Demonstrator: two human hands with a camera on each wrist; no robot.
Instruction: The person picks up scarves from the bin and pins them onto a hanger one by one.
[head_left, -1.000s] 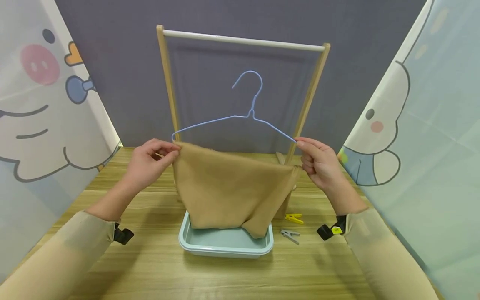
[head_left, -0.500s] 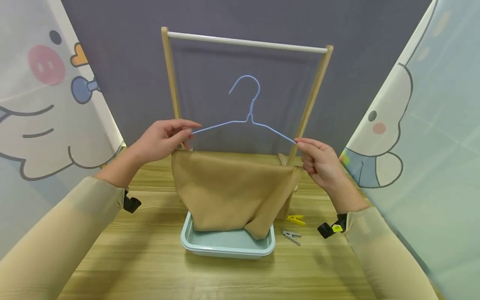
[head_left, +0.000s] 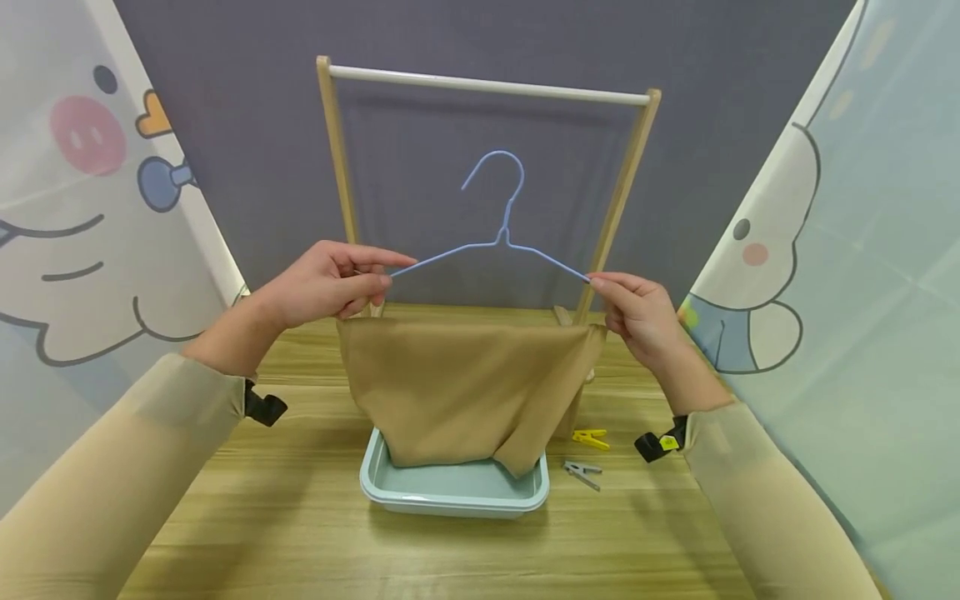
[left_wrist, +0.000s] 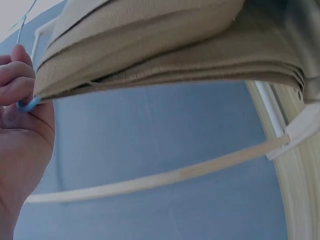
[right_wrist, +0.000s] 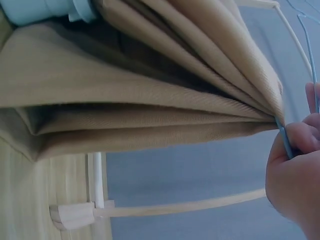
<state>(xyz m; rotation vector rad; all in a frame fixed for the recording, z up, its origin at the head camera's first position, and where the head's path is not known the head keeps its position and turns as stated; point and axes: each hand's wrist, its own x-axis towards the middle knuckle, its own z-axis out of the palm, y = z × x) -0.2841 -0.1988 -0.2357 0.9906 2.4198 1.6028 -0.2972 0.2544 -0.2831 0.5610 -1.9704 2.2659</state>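
Note:
Both hands hold up a light blue wire hanger [head_left: 480,244], its hook pointing upward. A folded tan cloth [head_left: 465,383] is draped over its lower part and hangs down to the basin. The left hand [head_left: 322,283] pinches the hanger's left shoulder between thumb and fingers; in the left wrist view, the hanger's blue end shows beside the cloth's edge. At the other end, the right hand [head_left: 637,312] grips the right shoulder, and in the right wrist view the cloth [right_wrist: 150,115] gathers in folds close to the fingers. The hanger's bottom bar is hidden by the cloth.
A rack with a white rail [head_left: 487,83] and wooden posts stands behind the hanger. Below the cloth sits a pale blue basin [head_left: 453,502] on the wooden table. A yellow clothespin [head_left: 591,438] and a grey clothespin [head_left: 582,474] lie to its right.
The left hand has left the cloth's top left corner and moved up and inward onto the hanger's left shoulder. The cloth's left side hangs slightly lower. The right hand keeps its hold.

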